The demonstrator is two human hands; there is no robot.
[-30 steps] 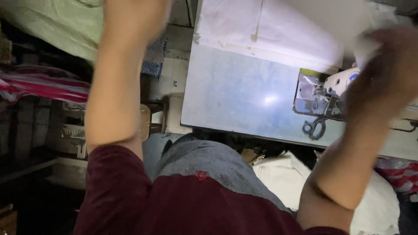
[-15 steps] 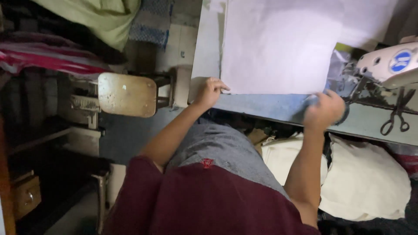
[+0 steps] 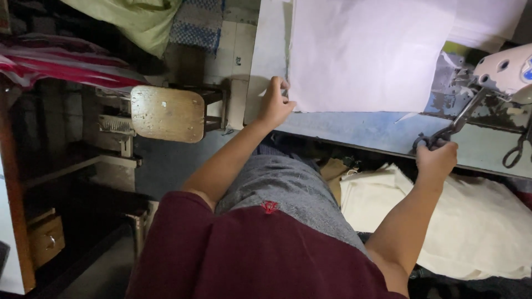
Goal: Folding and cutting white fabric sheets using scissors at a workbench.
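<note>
While the left hand (image 3: pixel 274 105) pinches the white cloth (image 3: pixel 368 52), the right hand (image 3: pixel 436 160) grips scissors (image 3: pixel 449 130).

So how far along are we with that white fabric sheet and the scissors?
The white fabric sheet already lies spread flat on the blue worktable. In hand: the left hand pins its near corner, and the right hand grips the dark metal scissors at the table edge beside the white sewing machine. No cut shows in the sheet; its visible edges look whole, so any cutting remains.
</note>
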